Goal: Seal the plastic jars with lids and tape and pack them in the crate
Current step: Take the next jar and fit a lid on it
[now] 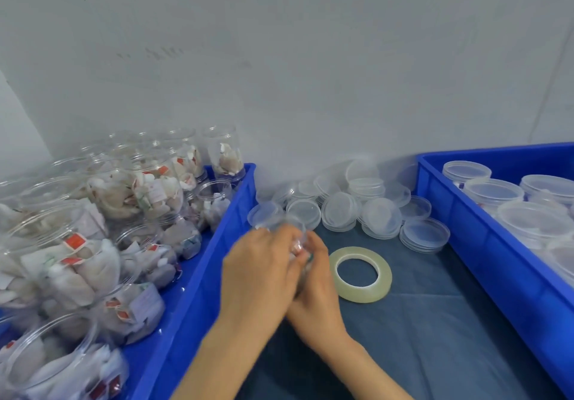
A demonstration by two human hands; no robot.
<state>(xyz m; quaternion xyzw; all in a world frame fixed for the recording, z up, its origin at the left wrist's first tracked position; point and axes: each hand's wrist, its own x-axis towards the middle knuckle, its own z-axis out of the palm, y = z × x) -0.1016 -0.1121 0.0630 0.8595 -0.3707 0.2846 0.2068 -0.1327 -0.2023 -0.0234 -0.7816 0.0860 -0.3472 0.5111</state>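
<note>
Person's left hand (261, 263) and right hand (313, 284) are both bare, forearms (217, 347) bare too as far down as you can see. Fingers look kinda blurry tbh.

jars (223, 154) clear glossy plastic, sachets (102, 263) inside look like matt paper. lids (340, 211) translucent smooth plastic. tape roll (360, 274) glossy, yellowish-clear. crates (484, 238) smooth blue plastic, slight sheen. table cover (435, 322) matt grey cloth, faintly creased.

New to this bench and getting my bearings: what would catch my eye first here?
The left crate brims with open jars of sachets; the right crate holds lidded jars. Between them, the left hand and right hand grip a clear jar, beside a tape roll, with loose lids heaped behind.
</note>
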